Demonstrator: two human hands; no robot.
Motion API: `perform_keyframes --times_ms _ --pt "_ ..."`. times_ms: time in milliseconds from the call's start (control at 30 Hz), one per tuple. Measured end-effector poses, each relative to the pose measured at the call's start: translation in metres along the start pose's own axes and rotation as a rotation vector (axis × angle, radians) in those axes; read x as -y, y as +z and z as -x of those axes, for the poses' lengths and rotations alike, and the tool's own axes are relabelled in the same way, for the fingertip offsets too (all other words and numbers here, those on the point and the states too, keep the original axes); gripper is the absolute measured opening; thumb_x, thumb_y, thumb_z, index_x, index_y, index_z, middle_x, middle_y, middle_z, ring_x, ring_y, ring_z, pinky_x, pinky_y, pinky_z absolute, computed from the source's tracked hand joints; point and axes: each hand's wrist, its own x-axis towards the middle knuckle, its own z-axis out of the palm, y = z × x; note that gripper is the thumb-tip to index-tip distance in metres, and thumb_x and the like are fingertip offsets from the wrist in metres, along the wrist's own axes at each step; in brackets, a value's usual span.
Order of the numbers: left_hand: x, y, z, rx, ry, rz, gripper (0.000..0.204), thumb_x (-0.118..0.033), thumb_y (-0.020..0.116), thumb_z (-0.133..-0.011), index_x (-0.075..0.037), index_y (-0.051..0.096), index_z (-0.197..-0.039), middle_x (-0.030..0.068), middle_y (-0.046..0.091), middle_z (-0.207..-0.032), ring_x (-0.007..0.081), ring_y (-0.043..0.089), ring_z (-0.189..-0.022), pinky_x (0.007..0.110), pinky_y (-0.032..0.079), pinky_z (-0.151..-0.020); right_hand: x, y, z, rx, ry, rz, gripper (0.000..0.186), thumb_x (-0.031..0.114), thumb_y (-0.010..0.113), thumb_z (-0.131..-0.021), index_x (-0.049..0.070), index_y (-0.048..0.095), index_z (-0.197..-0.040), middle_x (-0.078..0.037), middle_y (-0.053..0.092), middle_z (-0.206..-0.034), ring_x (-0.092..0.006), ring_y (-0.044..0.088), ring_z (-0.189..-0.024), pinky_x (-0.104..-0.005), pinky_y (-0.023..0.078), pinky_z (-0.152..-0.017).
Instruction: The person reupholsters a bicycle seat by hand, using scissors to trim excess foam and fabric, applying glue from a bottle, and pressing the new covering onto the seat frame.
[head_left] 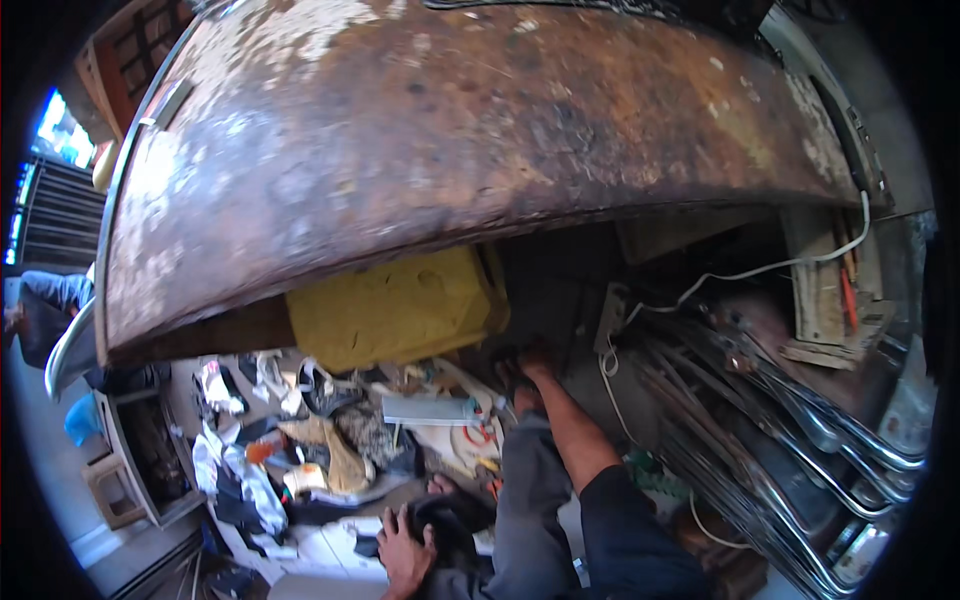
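Observation:
My left hand (403,552) lies low in the picture beside my dark-clothed leg. Its fingers are stretched and slightly apart, with nothing seen in them. My right arm, in a dark short sleeve, reaches forward under the worn brown tabletop (480,130). At its end, my right hand (537,358) is down in the shadow by my foot, below the grey trouser leg (530,470). Its fingers are too dark to make out, so whether they hold anything is hidden. Just left of that hand stands a yellow plastic crate (400,310), partly beneath the tabletop.
Fabric and leather scraps (340,450) litter the floor at left, with a grey flat box (430,409) among them. Folded chrome-framed chairs (790,430) lean at right. A white cable (760,266) runs to a power strip (611,318). A wooden cabinet (150,450) stands far left.

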Motion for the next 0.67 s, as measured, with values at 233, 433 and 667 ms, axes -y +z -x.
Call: perform_keyframes --times_ms 233,433,667 --pt "-0.025 0.005 -0.101 -0.22 -0.047 0.04 0.064 -0.05 0.066 -0.091 -0.01 0.056 -0.14 0.0238 0.05 -0.146 0.0451 0.049 -0.129 0.053 0.042 -0.107 0.044 -0.031 -0.228 -0.562 -0.009 -0.169 0.042 0.022 0.056 -0.096 0.003 0.059 -0.134 -0.023 0.062 -0.13 -0.0377 0.063 -0.117 -0.0519 0.049 -0.101" --pt "-0.011 0.03 -0.142 -0.292 -0.024 0.005 0.067 -0.05 0.067 -0.088 -0.014 0.055 -0.143 0.0189 0.046 -0.152 0.0438 0.047 -0.133 0.053 0.041 -0.11 0.039 -0.05 -0.283 -0.659 -0.169 -0.103 0.04 0.025 0.053 -0.099 0.002 0.06 -0.131 -0.024 0.065 -0.122 -0.0398 0.065 -0.109 -0.0543 0.05 -0.096" --pt "-0.028 0.01 -0.094 -0.011 -0.068 0.083 0.08 -0.055 0.069 -0.086 -0.019 0.043 -0.153 0.0141 0.029 -0.163 0.0446 0.027 -0.147 0.063 0.027 -0.117 -0.034 -0.041 -0.199 -0.114 0.355 -0.14 0.046 0.026 0.07 -0.088 0.001 0.062 -0.126 -0.017 0.071 -0.11 -0.0381 0.071 -0.096 -0.0493 0.057 -0.087"
